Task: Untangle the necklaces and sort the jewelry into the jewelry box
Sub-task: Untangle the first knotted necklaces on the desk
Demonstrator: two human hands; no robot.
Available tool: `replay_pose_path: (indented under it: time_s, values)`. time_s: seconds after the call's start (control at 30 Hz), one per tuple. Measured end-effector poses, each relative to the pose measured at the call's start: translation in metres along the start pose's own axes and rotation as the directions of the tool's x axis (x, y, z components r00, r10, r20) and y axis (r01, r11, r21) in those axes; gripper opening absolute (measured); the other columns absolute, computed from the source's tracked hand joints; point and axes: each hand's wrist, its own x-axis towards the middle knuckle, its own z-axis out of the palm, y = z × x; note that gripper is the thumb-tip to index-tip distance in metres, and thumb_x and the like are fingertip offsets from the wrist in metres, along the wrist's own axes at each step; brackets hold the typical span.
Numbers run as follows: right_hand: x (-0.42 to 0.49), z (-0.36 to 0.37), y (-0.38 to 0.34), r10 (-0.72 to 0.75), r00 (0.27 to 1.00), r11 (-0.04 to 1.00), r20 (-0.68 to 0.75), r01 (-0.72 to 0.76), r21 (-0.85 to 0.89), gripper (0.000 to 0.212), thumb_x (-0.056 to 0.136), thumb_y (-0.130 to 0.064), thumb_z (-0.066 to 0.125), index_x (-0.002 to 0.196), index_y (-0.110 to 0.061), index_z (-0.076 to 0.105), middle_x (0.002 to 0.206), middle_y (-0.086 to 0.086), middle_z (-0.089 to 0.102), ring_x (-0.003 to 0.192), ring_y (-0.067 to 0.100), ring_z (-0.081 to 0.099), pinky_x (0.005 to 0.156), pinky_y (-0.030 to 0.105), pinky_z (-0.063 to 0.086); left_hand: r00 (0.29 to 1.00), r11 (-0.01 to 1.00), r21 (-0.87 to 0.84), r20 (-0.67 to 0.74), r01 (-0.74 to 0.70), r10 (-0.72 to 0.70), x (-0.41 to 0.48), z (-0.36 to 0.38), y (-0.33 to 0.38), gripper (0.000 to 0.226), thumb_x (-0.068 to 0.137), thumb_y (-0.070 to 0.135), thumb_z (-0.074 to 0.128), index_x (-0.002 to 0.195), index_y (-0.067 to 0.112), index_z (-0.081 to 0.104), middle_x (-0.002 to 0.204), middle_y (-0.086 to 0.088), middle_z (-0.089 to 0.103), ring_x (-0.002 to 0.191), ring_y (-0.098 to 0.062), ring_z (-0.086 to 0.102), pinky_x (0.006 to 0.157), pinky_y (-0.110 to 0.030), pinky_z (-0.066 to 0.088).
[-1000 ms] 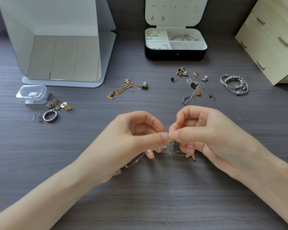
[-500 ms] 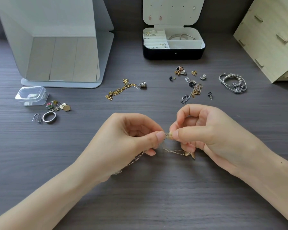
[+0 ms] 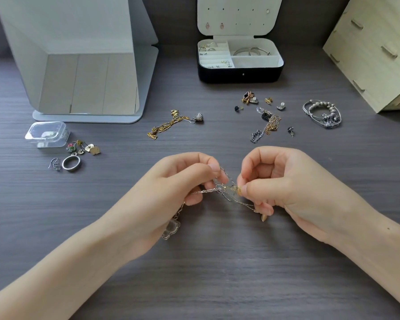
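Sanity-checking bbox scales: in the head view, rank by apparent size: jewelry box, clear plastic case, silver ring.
1. jewelry box, largest despite sitting farthest from the camera
2. clear plastic case
3. silver ring, clearly smallest

Tangled chains: the knot's links are too fine to be told apart. The run to the near left is hidden behind the left hand, w/ a clear pendant half covered by the palm. The gold part is partly covered by the right hand. Jewelry box: lid is cut off at the far edge; items in the small compartments can't be identified. Wooden drawer unit is cropped at right. Forearms are cropped at the near edge.
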Motion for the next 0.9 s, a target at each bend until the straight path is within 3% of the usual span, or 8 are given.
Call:
replay_pose_path:
  time_s: [0.1,0.23,0.33,0.43,0.57,0.67,0.8,0.9]
  values:
    - [-0.001,0.001,-0.002,0.006,1.0,1.0,0.009,-0.006,0.007,0.014,0.056,0.0,0.061,0.06,-0.012,0.056,0.067,0.021,0.053,0.038,0.017,0.037,0.036,0.023,0.033,1.0,0.999,-0.032,0.02,0.009,-0.008,0.001,-0.001,-0.001,0.011,0.07,0.017,0.051,0.061,0.02,0.058,0.069,-0.001,0.061,0.064,-0.011,0.043,0.049,-0.018,0.029]
    - [-0.001,0.003,-0.003,-0.004,1.0,1.0,0.013,0.004,-0.005,0.027,0.07,0.019,0.061,0.066,-0.006,0.054,0.066,0.021,0.054,0.041,0.019,0.037,0.035,0.023,0.032,1.0,1.0,0.012,0.026,-0.016,0.015,0.001,0.0,-0.002,0.011,0.065,0.014,0.05,0.057,0.02,0.053,0.058,0.002,0.053,0.057,-0.01,0.04,0.045,-0.014,0.029]
    - [-0.001,0.003,-0.003,-0.007,1.0,1.0,0.005,0.007,0.022,0.028,0.073,0.023,0.054,0.068,-0.005,0.052,0.062,0.015,0.057,0.041,0.019,0.038,0.035,0.023,0.033,0.996,0.987,0.134,-0.009,-0.09,0.092,0.003,-0.001,-0.004,0.013,0.058,0.01,0.054,0.058,0.023,0.052,0.059,0.005,0.051,0.055,-0.008,0.041,0.049,-0.013,0.032]
    - [-0.001,0.003,-0.005,0.0,1.0,0.999,0.006,0.0,0.04,0.028,0.073,0.023,0.055,0.068,-0.004,0.052,0.062,0.014,0.057,0.042,0.018,0.039,0.035,0.021,0.034,0.979,0.932,0.321,-0.059,-0.165,0.194,0.004,-0.002,-0.009,0.013,0.054,0.014,0.055,0.063,0.022,0.052,0.059,0.005,0.046,0.057,-0.013,0.037,0.056,-0.023,0.031]
    - [-0.001,0.004,-0.005,0.005,1.0,0.999,0.014,-0.005,0.034,0.028,0.073,0.022,0.055,0.068,-0.005,0.053,0.062,0.015,0.057,0.044,0.019,0.039,0.036,0.021,0.034,0.942,0.827,0.525,-0.127,-0.202,0.311,0.006,0.003,-0.013,0.012,0.061,0.015,0.05,0.072,0.019,0.051,0.051,0.01,0.043,0.047,-0.006,0.034,0.05,-0.016,0.029]
    - [-0.001,0.004,-0.005,0.008,1.0,0.999,0.003,-0.008,0.032,0.027,0.073,0.021,0.056,0.068,-0.005,0.053,0.064,0.018,0.055,0.046,0.021,0.038,0.036,0.02,0.034,0.914,0.757,0.616,-0.143,-0.219,0.381,0.006,0.005,-0.014,0.014,0.08,0.018,0.063,0.073,0.022,0.051,0.047,0.009,0.043,0.045,-0.005,0.034,0.049,-0.016,0.029]
    - [-0.002,0.002,-0.006,0.011,1.0,0.999,-0.003,-0.011,0.032,0.028,0.073,0.021,0.055,0.067,-0.006,0.053,0.067,0.022,0.054,0.047,0.021,0.037,0.037,0.021,0.033,0.906,0.773,0.587,-0.152,-0.239,0.395,0.007,0.004,-0.013,0.035,0.089,0.045,0.05,0.072,0.014,0.053,0.046,0.004,0.036,0.046,-0.009,0.031,0.05,-0.022,0.026]
    - [-0.002,0.001,-0.007,0.008,1.0,0.998,-0.018,-0.007,0.059,0.028,0.073,0.022,0.055,0.067,-0.006,0.053,0.064,0.018,0.055,0.045,0.02,0.038,0.037,0.021,0.034,0.93,0.837,0.505,-0.158,-0.212,0.331,0.007,0.004,-0.012,0.048,0.086,0.051,0.034,0.065,0.013,0.056,0.043,0.005,0.042,0.047,-0.009,0.038,0.051,-0.023,0.031]
